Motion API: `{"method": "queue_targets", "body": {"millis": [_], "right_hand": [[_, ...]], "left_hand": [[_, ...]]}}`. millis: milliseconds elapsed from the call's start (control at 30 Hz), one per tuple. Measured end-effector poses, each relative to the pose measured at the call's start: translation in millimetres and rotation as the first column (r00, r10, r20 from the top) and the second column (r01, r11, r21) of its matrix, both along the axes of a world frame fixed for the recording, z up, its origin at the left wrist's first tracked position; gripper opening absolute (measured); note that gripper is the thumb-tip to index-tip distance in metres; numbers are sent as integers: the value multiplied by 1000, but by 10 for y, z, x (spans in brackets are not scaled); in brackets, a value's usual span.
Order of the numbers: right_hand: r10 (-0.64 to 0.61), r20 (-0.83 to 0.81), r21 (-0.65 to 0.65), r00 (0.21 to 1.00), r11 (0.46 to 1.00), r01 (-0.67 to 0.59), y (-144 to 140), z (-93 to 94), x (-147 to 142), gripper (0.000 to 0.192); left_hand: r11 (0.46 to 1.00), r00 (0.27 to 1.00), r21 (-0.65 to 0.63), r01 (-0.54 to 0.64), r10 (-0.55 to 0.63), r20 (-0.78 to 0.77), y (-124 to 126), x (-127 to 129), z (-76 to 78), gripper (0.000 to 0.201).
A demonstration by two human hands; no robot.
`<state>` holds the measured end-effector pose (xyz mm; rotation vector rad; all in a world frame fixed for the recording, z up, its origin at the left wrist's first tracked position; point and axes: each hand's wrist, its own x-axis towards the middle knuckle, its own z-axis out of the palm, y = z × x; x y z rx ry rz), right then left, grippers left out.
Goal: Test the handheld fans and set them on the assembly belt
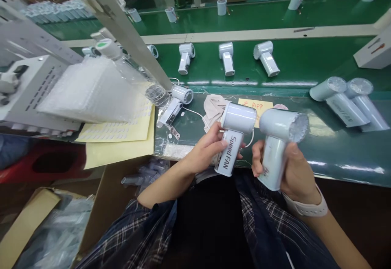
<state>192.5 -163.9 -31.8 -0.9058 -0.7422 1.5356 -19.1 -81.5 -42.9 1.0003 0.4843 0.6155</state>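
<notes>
SpeedFAN handheld fan (233,140) gripped in L hand (207,146), front-left of yellow note (258,104). R hand (299,173) grips film-wrapped fan (275,140), front-right.

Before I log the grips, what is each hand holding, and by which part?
Left hand: a SpeedFAN-marked fan, by its upper handle. Right hand: another fan, by its handle.

In our left hand (206,148), we hold a glossy, pale-blue fan (238,117), head up, its slanting handle lettered "Speed FAN"; near it, in our right hand (297,175), we hold a 2nd fan (276,124), also head up, its round end turned right and seemingly covered in crinkled film.
</notes>
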Motion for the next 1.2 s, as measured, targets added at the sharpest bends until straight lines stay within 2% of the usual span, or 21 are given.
{"method": "queue_targets", "body": {"millis": [133, 200, 433, 533, 600, 700, 800, 933, 1000, 1033, 1100, 1200], "right_hand": [[-195, -11, -46, 981, 980, 194, 2, -53, 42, 59], [-249, -7, -63, 969, 967, 248, -5, -69, 30, 58], [-196, 70, 24, 978, 981, 194, -31, -66, 14, 49], [-205, 193, 100, 960, 977, 188, -42, -119, 64, 42], [-242, 324, 188, 915, 964, 189, -64, -148, 97, 39], [-280, 483, 319, 830, 939, 131, -98, -124, 137, 42], [-280, 556, 433, 783, 901, 14, -94, -41, 171, 47], [-371, 639, 579, 673, 809, -105, -36, 4, 194, 39], [-398, 651, 601, 646, 791, -119, -8, -11, 197, 32], [-397, 650, 603, 647, 789, -122, 2, -20, 198, 31], [-380, 637, 599, 671, 792, -120, 9, -36, 199, 34], [-333, 609, 562, 720, 822, -95, -19, -51, 188, 45]], "left_hand": [[998, 997, -5, 70, -70, 20, -14, 4, 72, 51], [996, 995, -2, 94, -94, 14, -23, 9, 110, 53], [998, 998, 55, 39, -37, -42, -29, -5, 148, 54], [991, 998, 127, 44, -38, -53, -15, -17, 172, 54], [971, 994, 237, 28, -1, -113, 8, -16, 195, 51], [903, 978, 429, 26, 65, -196, 74, 5, 208, 42], [799, 984, 599, 51, 64, -169, 169, 36, 156, 39], [594, 986, 804, 38, 109, -128, 286, 38, 27, 27], [499, 990, 866, 19, 113, -87, 318, 25, -2, 27], [474, 990, 880, 9, 117, -74, 324, 19, 0, 27], [480, 987, 877, 18, 132, -92, 321, 10, 33, 27], [537, 984, 842, 51, 116, -134, 294, 1, 99, 28]]}}
